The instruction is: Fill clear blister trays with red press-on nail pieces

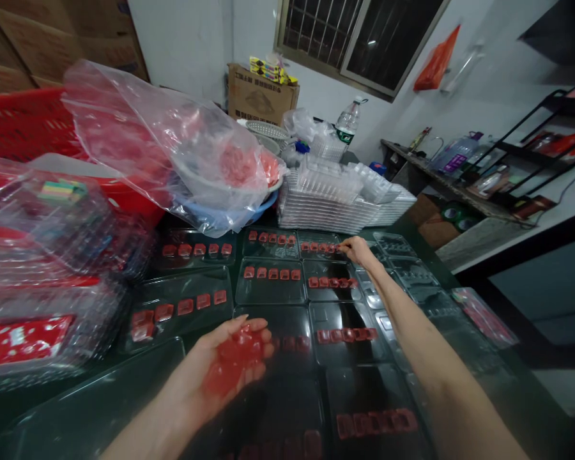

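My left hand is palm up near the table's front, cupped around a small heap of red translucent pieces. My right hand reaches far across the table, its fingers pinched at the end of a row of red pieces in a clear plastic tray. Several more clear trays lie flat in rows on the dark table, each with a short line of red pieces set in it.
A stack of empty clear trays stands at the back. A big plastic bag covers basins of red pieces at back left. Packed trays pile up on the left by a red basket. Shelves stand at the right.
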`<state>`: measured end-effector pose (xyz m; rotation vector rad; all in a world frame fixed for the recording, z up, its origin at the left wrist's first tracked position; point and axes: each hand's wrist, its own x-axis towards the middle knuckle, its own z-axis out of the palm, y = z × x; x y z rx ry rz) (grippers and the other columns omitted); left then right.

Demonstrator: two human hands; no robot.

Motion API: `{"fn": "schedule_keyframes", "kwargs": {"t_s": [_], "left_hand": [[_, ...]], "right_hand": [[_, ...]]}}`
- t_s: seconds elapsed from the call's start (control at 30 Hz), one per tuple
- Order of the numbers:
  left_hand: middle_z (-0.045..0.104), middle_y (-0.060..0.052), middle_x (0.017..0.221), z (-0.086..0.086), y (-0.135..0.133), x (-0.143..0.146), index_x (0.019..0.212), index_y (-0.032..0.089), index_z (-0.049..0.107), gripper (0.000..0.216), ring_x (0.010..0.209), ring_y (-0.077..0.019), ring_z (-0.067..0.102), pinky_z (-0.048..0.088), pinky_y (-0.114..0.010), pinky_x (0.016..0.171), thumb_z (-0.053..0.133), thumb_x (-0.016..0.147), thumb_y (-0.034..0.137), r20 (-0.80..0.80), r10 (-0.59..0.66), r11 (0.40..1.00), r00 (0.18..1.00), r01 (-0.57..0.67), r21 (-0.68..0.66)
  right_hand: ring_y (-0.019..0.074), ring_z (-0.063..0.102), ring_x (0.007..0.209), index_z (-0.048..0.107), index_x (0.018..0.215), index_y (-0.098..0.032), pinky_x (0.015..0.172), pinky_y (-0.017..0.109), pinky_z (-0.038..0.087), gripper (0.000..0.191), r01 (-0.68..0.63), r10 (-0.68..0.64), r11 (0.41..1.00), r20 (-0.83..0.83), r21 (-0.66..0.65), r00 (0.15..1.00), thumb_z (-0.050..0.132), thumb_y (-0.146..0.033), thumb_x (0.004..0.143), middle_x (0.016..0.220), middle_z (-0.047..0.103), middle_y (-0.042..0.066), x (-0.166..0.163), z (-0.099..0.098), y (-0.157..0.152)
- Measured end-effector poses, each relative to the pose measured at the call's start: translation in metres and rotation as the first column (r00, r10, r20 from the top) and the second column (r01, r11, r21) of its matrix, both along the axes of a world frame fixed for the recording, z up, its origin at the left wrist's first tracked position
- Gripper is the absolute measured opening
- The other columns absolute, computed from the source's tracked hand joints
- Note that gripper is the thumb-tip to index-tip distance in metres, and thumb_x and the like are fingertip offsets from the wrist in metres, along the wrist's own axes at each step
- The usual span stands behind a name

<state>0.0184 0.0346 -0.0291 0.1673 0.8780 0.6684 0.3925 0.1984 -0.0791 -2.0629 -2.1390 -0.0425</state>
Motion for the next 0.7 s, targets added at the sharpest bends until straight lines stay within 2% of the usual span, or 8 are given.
{"fn": "schedule_keyframes", "kwargs": {"t_s": [0.13, 0.3, 0.43, 0.5, 0.63, 0.7], "left_hand": [[0.062, -0.013, 0.088, -0.002, -0.001, 0.002, 0.093, 0.008, 0.058, 0.027, 0.074, -0.0235, 0.061, 0.048, -0.032, 0.059, 0.058, 0.071, 0.024, 0.020, -0.002, 1.000, 1.000, 0.002, 0.001], [0.061, -0.012, 0.087, -0.001, -0.006, 0.003, 0.092, 0.008, 0.059, 0.026, 0.075, -0.0235, 0.060, 0.047, -0.032, 0.060, 0.058, 0.072, 0.025, 0.044, -0.025, 1.000, 0.999, 0.024, 0.017], [0.060, -0.011, 0.087, 0.001, -0.011, 0.000, 0.091, 0.009, 0.058, 0.025, 0.076, -0.0232, 0.059, 0.046, -0.032, 0.061, 0.057, 0.072, 0.025, 0.082, -0.033, 0.998, 0.996, 0.028, 0.062], [0.060, -0.011, 0.086, 0.002, -0.013, -0.002, 0.091, 0.009, 0.059, 0.025, 0.075, -0.0227, 0.059, 0.046, -0.032, 0.061, 0.057, 0.072, 0.025, 0.089, -0.037, 0.997, 0.995, 0.031, 0.074], [0.061, -0.011, 0.085, 0.002, -0.016, -0.004, 0.089, 0.009, 0.059, 0.024, 0.074, -0.0224, 0.059, 0.047, -0.032, 0.060, 0.057, 0.072, 0.025, 0.081, -0.032, 0.998, 0.996, 0.028, 0.052], [0.061, -0.011, 0.086, 0.002, -0.017, -0.004, 0.090, 0.009, 0.059, 0.024, 0.073, -0.0225, 0.059, 0.047, -0.032, 0.059, 0.057, 0.072, 0.025, 0.077, -0.029, 0.999, 0.997, 0.026, 0.043]], "right_hand": [[0.0156, 0.057, 0.073, 0.067, 0.081, -0.020, 0.062, 0.020, 0.039, 0.023, 0.025, -0.024, 0.999, 0.066, -0.025, 0.998, 0.044, -0.022, 0.077, 0.076, 0.065, 0.004, -0.007, 0.000, -0.003], [0.0201, 0.055, 0.081, 0.063, 0.082, -0.010, 0.068, 0.026, 0.038, 0.023, 0.046, -0.040, 0.999, 0.157, -0.029, 0.987, 0.041, -0.014, 0.078, 0.086, 0.059, 0.015, -0.026, 0.005, -0.018], [0.0219, 0.051, 0.091, 0.059, 0.089, -0.009, 0.074, 0.028, 0.038, 0.021, 0.052, -0.045, 0.998, 0.198, -0.026, 0.979, 0.040, -0.010, 0.079, 0.094, 0.055, 0.017, -0.040, 0.009, -0.028], [0.0202, 0.051, 0.090, 0.058, 0.089, -0.008, 0.074, 0.029, 0.039, 0.019, 0.060, -0.050, 0.997, 0.207, -0.042, 0.977, 0.042, -0.014, 0.081, 0.094, 0.055, 0.016, -0.042, 0.011, -0.028], [0.0140, 0.054, 0.081, 0.055, 0.094, -0.013, 0.071, 0.031, 0.044, 0.022, 0.080, -0.054, 0.990, 0.202, -0.120, 0.978, 0.045, -0.029, 0.083, 0.092, 0.056, 0.006, -0.036, 0.016, -0.018], [0.0135, 0.055, 0.082, 0.053, 0.098, -0.014, 0.071, 0.032, 0.046, 0.023, 0.086, -0.056, 0.984, 0.190, -0.154, 0.980, 0.046, -0.031, 0.083, 0.095, 0.056, 0.004, -0.032, 0.019, -0.011]]}}
